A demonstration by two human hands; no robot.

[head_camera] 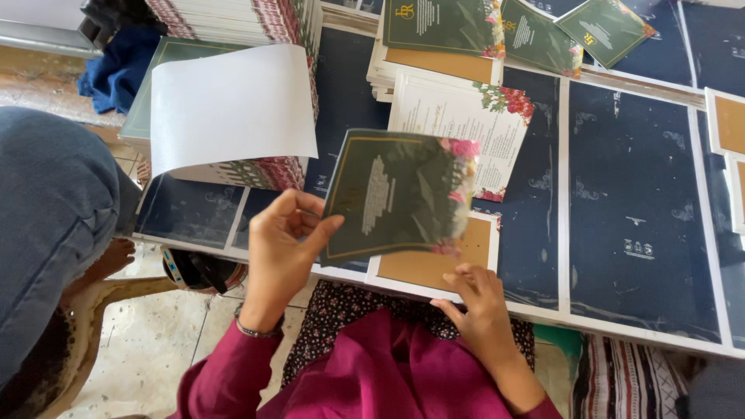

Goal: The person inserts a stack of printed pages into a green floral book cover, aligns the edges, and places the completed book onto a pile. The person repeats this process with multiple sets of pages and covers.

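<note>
the left hand [283, 248] pinches a dark green paper card with pink flowers [400, 194] and holds it up. the right hand [477, 299] rests with loose fingers on a brown card with a white edge [423, 268] on the table.

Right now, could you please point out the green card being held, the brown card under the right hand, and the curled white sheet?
green card [396, 194], head view, middle of its face.
brown card [423, 265], head view, bare centre.
white sheet [233, 105], head view, curled middle.

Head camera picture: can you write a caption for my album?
Left hand lifts a dark green flowered card; right hand touches a brown card.
</note>
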